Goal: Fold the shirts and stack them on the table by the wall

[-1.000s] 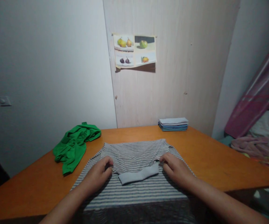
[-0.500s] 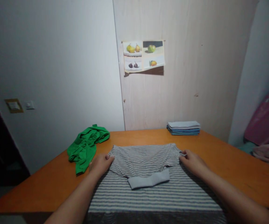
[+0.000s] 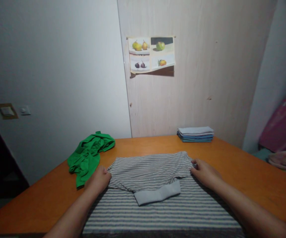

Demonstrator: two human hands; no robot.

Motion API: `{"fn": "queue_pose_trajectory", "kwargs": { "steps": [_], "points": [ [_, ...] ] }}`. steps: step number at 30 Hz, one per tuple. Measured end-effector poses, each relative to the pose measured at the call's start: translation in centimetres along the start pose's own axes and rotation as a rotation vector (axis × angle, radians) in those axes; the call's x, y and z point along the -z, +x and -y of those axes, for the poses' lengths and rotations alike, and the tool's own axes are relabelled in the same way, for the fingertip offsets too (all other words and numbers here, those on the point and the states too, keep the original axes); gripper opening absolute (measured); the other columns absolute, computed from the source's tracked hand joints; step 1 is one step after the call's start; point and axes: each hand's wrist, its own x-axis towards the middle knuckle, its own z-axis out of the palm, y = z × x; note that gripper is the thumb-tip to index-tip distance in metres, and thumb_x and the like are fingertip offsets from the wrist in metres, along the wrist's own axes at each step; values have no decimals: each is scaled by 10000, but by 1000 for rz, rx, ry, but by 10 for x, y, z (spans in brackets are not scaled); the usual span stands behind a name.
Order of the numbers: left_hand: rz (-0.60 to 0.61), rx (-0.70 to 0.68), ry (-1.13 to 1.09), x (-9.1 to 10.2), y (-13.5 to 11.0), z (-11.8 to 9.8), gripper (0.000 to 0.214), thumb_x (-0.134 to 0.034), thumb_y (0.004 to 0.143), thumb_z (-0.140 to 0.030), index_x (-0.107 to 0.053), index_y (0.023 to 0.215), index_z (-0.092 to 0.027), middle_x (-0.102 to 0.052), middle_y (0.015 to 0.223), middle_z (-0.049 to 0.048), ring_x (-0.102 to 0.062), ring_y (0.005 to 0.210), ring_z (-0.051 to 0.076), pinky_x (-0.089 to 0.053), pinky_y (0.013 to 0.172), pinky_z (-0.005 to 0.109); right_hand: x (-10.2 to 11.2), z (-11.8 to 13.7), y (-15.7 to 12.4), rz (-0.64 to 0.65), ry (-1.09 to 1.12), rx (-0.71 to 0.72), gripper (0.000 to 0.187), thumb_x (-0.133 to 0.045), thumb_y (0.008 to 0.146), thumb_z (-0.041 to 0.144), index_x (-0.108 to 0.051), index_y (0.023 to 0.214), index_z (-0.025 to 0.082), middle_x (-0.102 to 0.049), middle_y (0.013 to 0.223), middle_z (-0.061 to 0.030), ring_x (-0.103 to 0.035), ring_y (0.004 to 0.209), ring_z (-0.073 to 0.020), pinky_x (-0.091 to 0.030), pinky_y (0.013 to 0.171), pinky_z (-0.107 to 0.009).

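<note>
A grey-and-white striped shirt (image 3: 155, 216) lies spread on the table in front of me, its upper part turned over toward me. The plain light grey collar (image 3: 158, 194) rests on the stripes near the middle. My left hand (image 3: 99, 180) is closed on the shirt's left upper edge, fingers curled round the cloth. On the other side, my right hand (image 3: 204, 172) pinches the right upper edge between thumb and fingers. The cloth is stretched between both hands. Beyond my left hand lies a crumpled green garment (image 3: 87, 157).
The orange table (image 3: 244, 185) meets the wall at its far edge. A stack of folded clothes (image 3: 195, 135) stands at the back right. A sheet of fruit pictures (image 3: 151, 54) hangs on the wall. Pink cloth (image 3: 285, 160) lies beyond the table at right.
My left hand has moved left and slightly nearer, pulling the shirt's left edge outward and smoothing its folds. The right hand keeps its grip in nearly the same spot. The view has shifted slightly.
</note>
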Motion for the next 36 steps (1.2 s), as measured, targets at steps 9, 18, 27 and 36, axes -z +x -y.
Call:
{"fn": "queue_pose_trajectory", "kwargs": {
  "steps": [9,18,27,36],
  "points": [
    [-166,-495,5,-8,25,-44,373,-359,930,-263,-644,1147,-157,-680,1257,134,-609,1209,240,-448,1039,341,10,10,2,45,39,-52,377,-505,861,336,-641,1175,178,-732,1116,-133,-677,974,-271,-418,740,-318],
    [181,-439,263,-52,45,-39,691,-258,986,-515,-429,1527,-119,-354,1627,154,-273,1524,326,-225,1210,588,3,17,9,0,85,-121,361,-568,828,315,-638,1160,192,-734,1089,-117,-666,966,-248,-403,716,-286],
    [195,-411,273,-58,49,-35,769,-258,962,-610,-378,1566,-148,-295,1655,121,-223,1542,311,-191,1219,599,4,-19,17,-78,179,-193,159,-580,769,215,-612,925,206,-687,809,-22,-595,721,-163,-319,596,-235],
    [169,-509,280,-31,38,-65,601,-349,970,-513,-557,1418,-170,-481,1545,177,-404,1449,364,-278,1157,641,34,19,21,-161,110,26,297,-513,905,353,-717,1072,217,-754,1061,-79,-674,964,-221,-450,779,-287]
  ]
}}
